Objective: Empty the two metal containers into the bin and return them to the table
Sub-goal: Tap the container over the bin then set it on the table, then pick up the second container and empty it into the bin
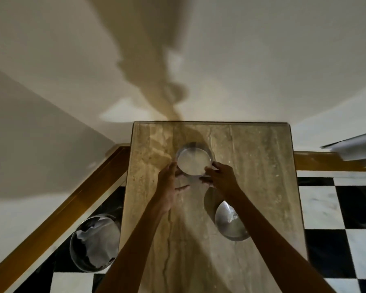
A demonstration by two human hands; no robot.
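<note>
Far container: we see a round metal container (194,161) standing on the stone-patterned table (262,166), toward 12 o'clock from the table's middle; its inside looks pale and bare.
Left hand: our left hand (170,182) touches that container's rim at 8 o'clock, fingers curled against the wall, thumb spread loose over the tabletop.
Right hand: our right hand (221,177) grips the same rim at 4 o'clock, fingertips pressed on the wall.
Near container: a second metal container (230,224) sits at 4 o'clock from the first, well apart from it, partly hidden under our right forearm.
Bin: a round bin (94,243) stands on the checkered floor (347,208) at 8 o'clock, just beside the table's left edge, with crumpled white material inside.
</note>
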